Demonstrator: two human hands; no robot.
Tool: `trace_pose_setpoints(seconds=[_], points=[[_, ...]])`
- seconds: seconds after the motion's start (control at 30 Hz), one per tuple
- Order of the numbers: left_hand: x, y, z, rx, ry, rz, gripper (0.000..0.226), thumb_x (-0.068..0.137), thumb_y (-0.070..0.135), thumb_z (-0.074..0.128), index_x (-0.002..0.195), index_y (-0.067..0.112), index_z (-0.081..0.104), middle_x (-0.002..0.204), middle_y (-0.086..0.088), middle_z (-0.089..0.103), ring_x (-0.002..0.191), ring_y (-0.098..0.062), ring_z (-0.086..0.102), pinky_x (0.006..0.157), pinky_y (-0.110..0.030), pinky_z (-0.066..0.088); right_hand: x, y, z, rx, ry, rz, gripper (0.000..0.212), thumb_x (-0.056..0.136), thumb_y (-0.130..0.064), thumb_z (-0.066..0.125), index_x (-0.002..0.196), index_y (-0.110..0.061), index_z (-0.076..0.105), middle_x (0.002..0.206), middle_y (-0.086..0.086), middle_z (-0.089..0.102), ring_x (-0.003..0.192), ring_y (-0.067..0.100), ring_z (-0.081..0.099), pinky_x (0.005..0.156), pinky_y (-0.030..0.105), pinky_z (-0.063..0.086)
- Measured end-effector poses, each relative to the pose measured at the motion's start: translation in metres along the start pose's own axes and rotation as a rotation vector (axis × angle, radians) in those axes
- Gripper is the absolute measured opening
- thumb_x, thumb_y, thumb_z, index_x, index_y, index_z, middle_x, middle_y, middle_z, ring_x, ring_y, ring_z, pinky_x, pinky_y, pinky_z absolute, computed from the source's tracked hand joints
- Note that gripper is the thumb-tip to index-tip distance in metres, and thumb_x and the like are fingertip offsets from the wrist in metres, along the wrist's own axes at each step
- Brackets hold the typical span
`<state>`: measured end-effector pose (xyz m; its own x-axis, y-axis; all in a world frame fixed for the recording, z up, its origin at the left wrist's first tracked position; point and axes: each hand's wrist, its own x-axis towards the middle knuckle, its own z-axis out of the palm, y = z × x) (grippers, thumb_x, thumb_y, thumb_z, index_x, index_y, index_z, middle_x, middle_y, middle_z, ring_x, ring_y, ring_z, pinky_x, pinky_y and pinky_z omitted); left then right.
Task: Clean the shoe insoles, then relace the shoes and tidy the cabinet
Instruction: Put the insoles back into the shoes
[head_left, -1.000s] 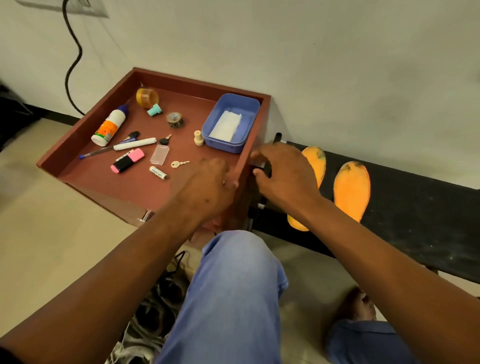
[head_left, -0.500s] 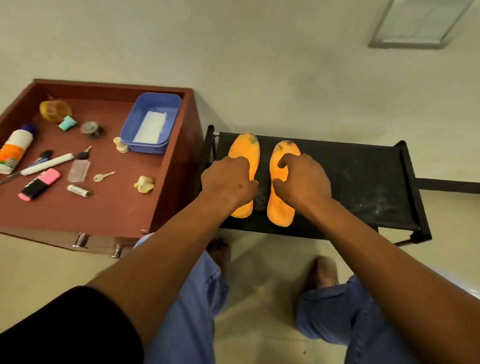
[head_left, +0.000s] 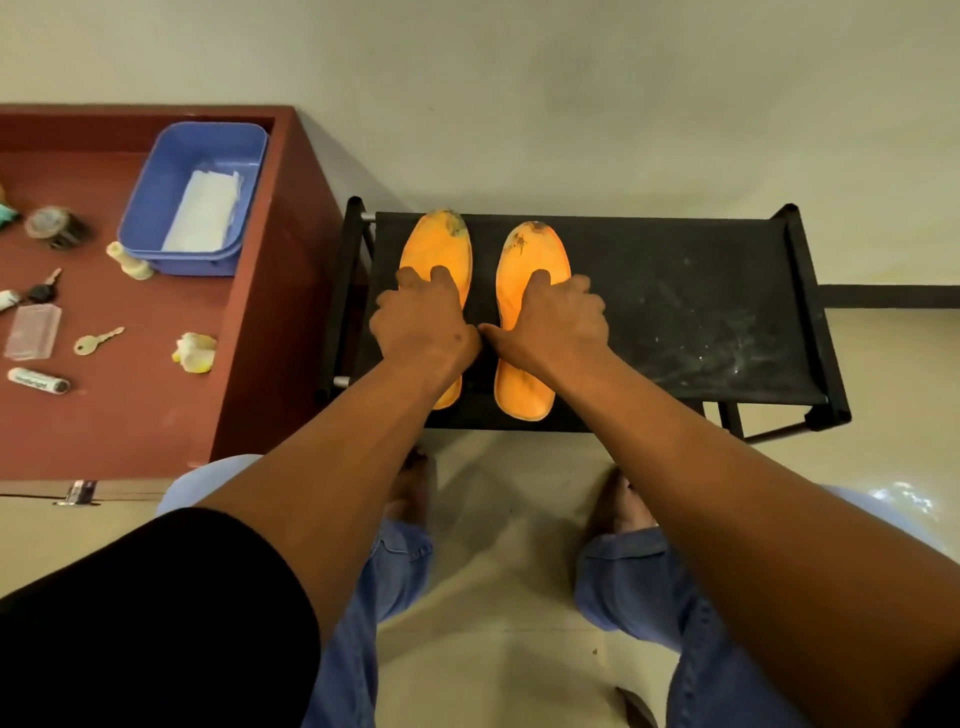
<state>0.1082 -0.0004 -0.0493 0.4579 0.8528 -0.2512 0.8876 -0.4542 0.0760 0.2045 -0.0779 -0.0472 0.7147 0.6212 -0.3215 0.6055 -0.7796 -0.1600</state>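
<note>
Both hands were down on the black rack (head_left: 701, 312). The left hand (head_left: 423, 322) lay palm-down on the left insole (head_left: 436, 244), its fingers bent over the orange surface and pressing rather than pinching; whether the thumb hooked an edge could not be told. The right hand (head_left: 558, 325) rested on the right insole (head_left: 532, 249) the same way, fingers spread, thumb reaching toward the other hand. The two insoles lay side by side at the rack's left end, toes stained dark, their middles hidden under the hands. Left of the rack stood the red cabinet (head_left: 270, 338), cut off by the frame edge, a blue tub (head_left: 156, 208) on top.
</note>
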Motion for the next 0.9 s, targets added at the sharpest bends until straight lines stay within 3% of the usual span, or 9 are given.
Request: trace_pose_setpoints(seconds=[0.13, 0.27, 0.43, 0.53, 0.9], points=[[0.003, -0.001, -0.002, -0.063, 0.035, -0.049, 0.078, 0.082, 0.046, 0.081, 0.141, 0.015, 0.041, 0.132, -0.024, 0.049, 0.113, -0.042, 0.058, 0.068, -0.041, 0.04, 0.002, -0.004, 0.003, -0.003, -0.004, 0.026, 0.089, 0.078, -0.066, 0.076, 0.141, -0.016, 0.038, 0.133, 0.024, 0.044, 0.119, 0.039, 0.051, 0.082, 0.042, 0.051], [0.004, -0.002, -0.002, -0.107, 0.067, -0.053, 0.083, 0.079, 0.041, 0.084, 0.141, 0.013, 0.037, 0.126, -0.024, 0.057, 0.112, -0.041, 0.061, 0.067, -0.041, 0.04, 0.001, -0.004, 0.001, 0.032, 0.001, 0.014, 0.084, 0.08, -0.06, 0.077, 0.141, -0.017, 0.038, 0.132, 0.023, 0.048, 0.117, 0.038, 0.056, 0.072, 0.037, 0.043], [0.004, -0.003, -0.003, -0.173, 0.082, -0.103, 0.099, 0.077, 0.041, 0.083, 0.153, 0.014, 0.025, 0.127, -0.02, 0.061, 0.114, -0.041, 0.063, 0.071, -0.041, 0.041, -0.001, 0.001, -0.001, 0.115, 0.016, 0.03, 0.088, 0.078, -0.056, 0.079, 0.145, -0.018, 0.035, 0.134, 0.022, 0.048, 0.116, 0.038, 0.058, 0.079, 0.04, 0.051], [0.0, -0.003, -0.005, -0.211, 0.086, -0.125, 0.101, 0.077, 0.042, 0.083, 0.155, 0.014, 0.025, 0.129, -0.019, 0.061, 0.116, -0.041, 0.063, 0.073, -0.04, 0.04, -0.003, 0.005, -0.005, 0.128, 0.042, 0.035, 0.09, 0.078, -0.054, 0.077, 0.147, -0.017, 0.032, 0.132, 0.022, 0.048, 0.114, 0.039, 0.058, 0.073, 0.039, 0.044], [-0.016, 0.0, -0.005, -0.336, 0.091, -0.129, 0.073, 0.076, 0.053, 0.081, 0.13, 0.014, 0.05, 0.122, -0.014, 0.064, 0.111, -0.038, 0.066, 0.072, -0.039, 0.045, -0.017, 0.016, -0.012, 0.225, 0.089, 0.022, 0.087, 0.078, -0.053, 0.077, 0.146, -0.016, 0.037, 0.132, 0.019, 0.049, 0.112, 0.038, 0.061, 0.072, 0.036, 0.044]])
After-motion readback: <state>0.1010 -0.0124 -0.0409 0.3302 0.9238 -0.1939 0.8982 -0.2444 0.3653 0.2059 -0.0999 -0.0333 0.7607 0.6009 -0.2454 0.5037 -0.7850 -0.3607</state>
